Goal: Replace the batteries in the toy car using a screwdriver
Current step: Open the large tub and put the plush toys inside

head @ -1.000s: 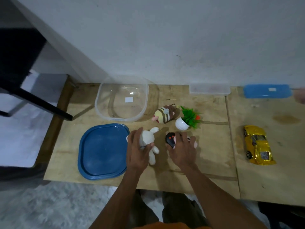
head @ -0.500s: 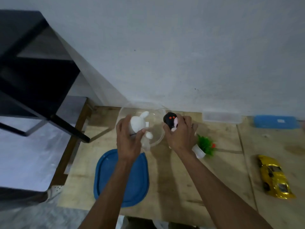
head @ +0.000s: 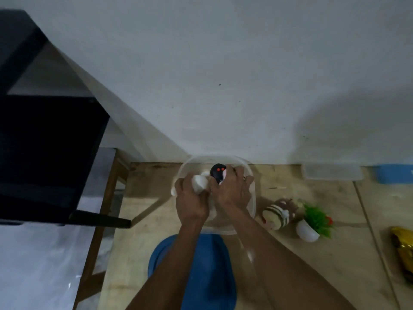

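Two hands over the clear tub (head: 250, 211) at the back of the tabletop (head: 138, 242), close together, nearly touching. Left hand (head: 190, 202) clamped on a white plush (head: 199, 184); right hand (head: 232, 193) clamped on a black toy (head: 218, 173) with two red dots, pale pink at its lower edge. Both toys held above the tub's opening, side by side. Blue lid (head: 214, 283) flat on the tabletop just in front of the tub, partly under the forearms. Striped plush (head: 278, 217) lying right of the tub, potted plant (head: 312, 224) tipped on its side just beside it. Gold car (head: 404, 247) at the far right edge, well apart from both hands, mostly cut off by the frame. Small clear box (head: 330, 172) and blue box (head: 395, 174) against the wall, back right. Black shelf (head: 44, 142) to the left, off the tabletop. No sight of screwdriver or batteries.
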`<state>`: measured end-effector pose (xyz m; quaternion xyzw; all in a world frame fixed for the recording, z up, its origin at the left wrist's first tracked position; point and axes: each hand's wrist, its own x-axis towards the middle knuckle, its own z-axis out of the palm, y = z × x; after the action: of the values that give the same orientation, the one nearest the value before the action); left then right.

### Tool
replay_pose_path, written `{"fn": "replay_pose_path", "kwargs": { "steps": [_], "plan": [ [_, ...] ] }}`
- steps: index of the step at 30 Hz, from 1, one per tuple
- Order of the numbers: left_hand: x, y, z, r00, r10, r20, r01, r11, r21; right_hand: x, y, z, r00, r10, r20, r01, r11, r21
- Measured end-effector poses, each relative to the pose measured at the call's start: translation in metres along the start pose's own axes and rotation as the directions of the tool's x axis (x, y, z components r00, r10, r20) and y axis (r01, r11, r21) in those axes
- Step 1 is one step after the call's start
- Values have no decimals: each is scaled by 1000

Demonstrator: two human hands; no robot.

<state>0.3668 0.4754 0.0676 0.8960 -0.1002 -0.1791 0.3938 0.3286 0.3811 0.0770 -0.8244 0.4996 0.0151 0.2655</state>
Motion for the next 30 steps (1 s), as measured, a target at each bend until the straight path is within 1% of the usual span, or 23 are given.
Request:
{"fn": "replay_pose_path", "kwargs": {
  "steps": [3, 6, 8, 10, 13, 15, 17, 19, 22, 25, 27, 28, 30],
  "plan": [
    [7, -4, 9, 997, -74, 9, 73, 997, 22, 7, 2, 14, 999, 29, 43, -28, 999, -43],
    [10, -10, 16, 992, -123, 31, 123, 992, 18, 10, 8, 24, 997, 58, 51, -57, 998, -31],
    [13, -12, 21, 990, -137, 41, 137, 991, 8, 12, 10, 27, 998, 41, 37, -40, 999, -19],
    [17, -14, 23, 990, -124, 69, 122, 992, 32, 14, 12, 29, 999, 4, 40, -4, 1000, -8],
    [18, -13, 21, 984, -98, 147, 77, 987, 140, 17, 19, 31, 995, -22, 98, 22, 1000, -1],
    [14, -9, 19, 981, -83, 174, 30, 958, 285, 18, 22, 29, 990, -55, 132, 61, 997, -43],
    [11, -4, 16, 983, -43, 177, -34, 910, 413, 20, 23, 27, 984, -137, 112, 153, 977, -147],
    [13, -2, 15, 978, -19, 208, -84, 876, 475, 23, 22, 26, 975, -209, 70, 219, 952, -216],
    [18, -3, 15, 965, -61, 254, -74, 868, 490, 28, 26, 31, 968, -252, 17, 250, 950, -189],
    [22, -5, 17, 947, -45, 319, -111, 884, 454, 34, 32, 31, 976, -207, 71, 211, 977, -40],
    [24, -7, 21, 936, -45, 348, -115, 898, 425, 35, 34, 26, 972, -209, 107, 210, 978, -5],
    [24, -8, 22, 933, -71, 354, -90, 904, 419, 34, 35, 22, 969, -219, 114, 222, 975, -15],
    [23, -6, 24, 936, -135, 326, 10, 935, 356, 30, 36, 15, 966, -243, 93, 249, 967, -59]
  ]
}}
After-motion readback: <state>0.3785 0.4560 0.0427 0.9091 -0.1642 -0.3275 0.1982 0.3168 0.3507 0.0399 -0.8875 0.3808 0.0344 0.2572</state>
